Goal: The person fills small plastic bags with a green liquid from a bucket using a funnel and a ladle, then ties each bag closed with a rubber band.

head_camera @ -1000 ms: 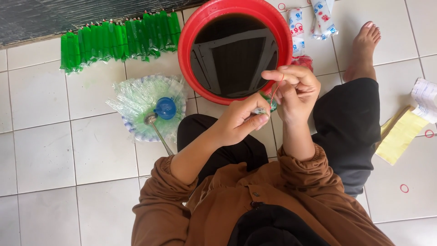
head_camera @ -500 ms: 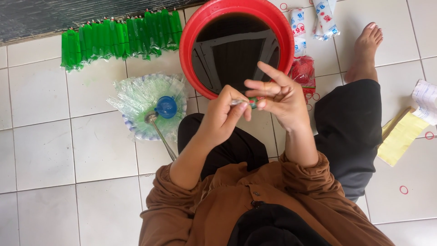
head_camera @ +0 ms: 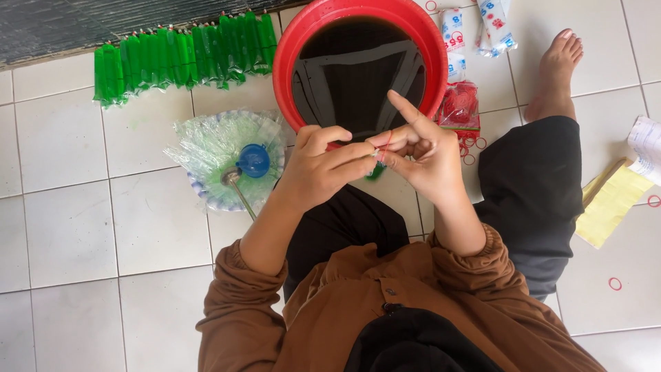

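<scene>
Just below the red bucket [head_camera: 289, 62] of dark liquid, the left hand [head_camera: 323, 169] and right hand [head_camera: 420, 155] meet, pinching a red rubber band [head_camera: 387, 141] around a small green packet [head_camera: 376, 170]. Left of the bucket lies a blue funnel [head_camera: 253, 160].

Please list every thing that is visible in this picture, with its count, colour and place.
basin: one, red, dark liquid inside, top centre
filled green tubes: a row, count unclear, upper left floor
plate: one, under clear plastic, left of hands
funnel: one, blue, on plate
spoon: one, metal, on plate
rubber bands bag: one, red, right of basin
white packets: several, top right
yellow paper: one, right floor
left hand, right hand: pinching a small green pouch
</scene>
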